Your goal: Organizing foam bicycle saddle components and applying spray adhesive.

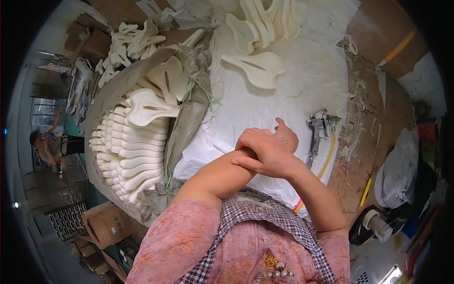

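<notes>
My right hand [267,154] is wrapped across my left forearm [215,177] near the wrist, its thumb on the near side. Beyond it shows my left hand [287,137], one finger stretched out and nothing seen in it; its other fingers are mostly hidden. Both are over a white sheet [302,90] on the table. Ahead of them lies a cream foam pad [259,70] shaped like a bicycle saddle, with more such pads [262,23] bunched at the far edge. A metal spray gun [318,132] with a yellow hose rests right of my hands, touched by neither.
At left, a large grey sack [194,90] holds rows of stacked foam pads [137,156]; more pads [125,45] are heaped behind it. Dried strands litter the brown board [362,123] at right. A cardboard box [109,222] stands lower left. Another person [49,144] is far left.
</notes>
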A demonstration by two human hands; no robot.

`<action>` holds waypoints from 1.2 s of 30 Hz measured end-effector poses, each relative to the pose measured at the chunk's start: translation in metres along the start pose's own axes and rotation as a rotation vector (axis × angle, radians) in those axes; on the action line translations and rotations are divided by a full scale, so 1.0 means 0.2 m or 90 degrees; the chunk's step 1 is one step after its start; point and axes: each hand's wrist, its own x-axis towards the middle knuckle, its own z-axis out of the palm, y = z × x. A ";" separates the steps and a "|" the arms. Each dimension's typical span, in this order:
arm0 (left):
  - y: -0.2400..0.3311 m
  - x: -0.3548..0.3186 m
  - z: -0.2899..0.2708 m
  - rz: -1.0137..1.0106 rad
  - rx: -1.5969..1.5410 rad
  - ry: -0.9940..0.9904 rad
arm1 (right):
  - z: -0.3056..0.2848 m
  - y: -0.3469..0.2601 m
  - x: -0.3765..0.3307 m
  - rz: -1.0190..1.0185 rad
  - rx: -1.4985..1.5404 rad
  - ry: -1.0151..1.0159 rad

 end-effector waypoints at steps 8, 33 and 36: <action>0.12 0.06 0.02 0.030 0.011 0.123 | 0.07 0.09 0.24 0.102 -0.376 -0.091; -0.86 0.27 0.52 -0.276 -1.348 0.564 | -0.20 0.43 -0.75 0.486 0.103 0.612; -0.90 0.12 0.64 -0.225 -1.110 0.582 | -0.14 0.02 -0.73 0.406 0.329 0.503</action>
